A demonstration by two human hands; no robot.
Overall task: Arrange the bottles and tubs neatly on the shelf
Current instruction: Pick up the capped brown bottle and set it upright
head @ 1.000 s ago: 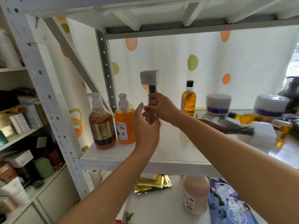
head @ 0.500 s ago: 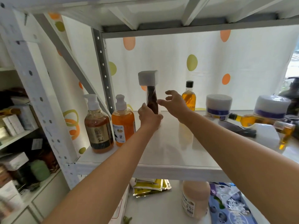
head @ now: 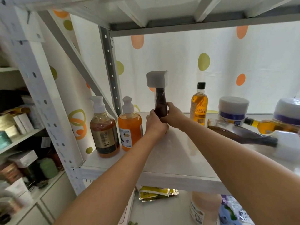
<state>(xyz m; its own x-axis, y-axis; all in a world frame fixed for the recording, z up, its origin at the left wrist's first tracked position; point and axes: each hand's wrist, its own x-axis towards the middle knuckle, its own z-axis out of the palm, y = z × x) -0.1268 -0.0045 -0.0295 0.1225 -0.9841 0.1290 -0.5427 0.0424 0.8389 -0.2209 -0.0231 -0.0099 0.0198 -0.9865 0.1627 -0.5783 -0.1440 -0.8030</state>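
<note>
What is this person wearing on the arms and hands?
Nothing visible. The left arm and right arm are bare to the picture's edge: no sleeves, watch or bracelet. The left hand and right hand have no gloves; whether there are rings cannot be told.

A spotted curtain (head: pixel 178 62) hangs above yellow sachets (head: pixel 155 193).

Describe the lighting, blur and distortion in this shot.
Head view: strong backlight through the dotted curtain leaves the dark bottle near-silhouetted; the left hand and right hand gripping it are fairly sharp; the lying bottle at the right edge is smeared; the wide lens slants the shelf post.
</note>
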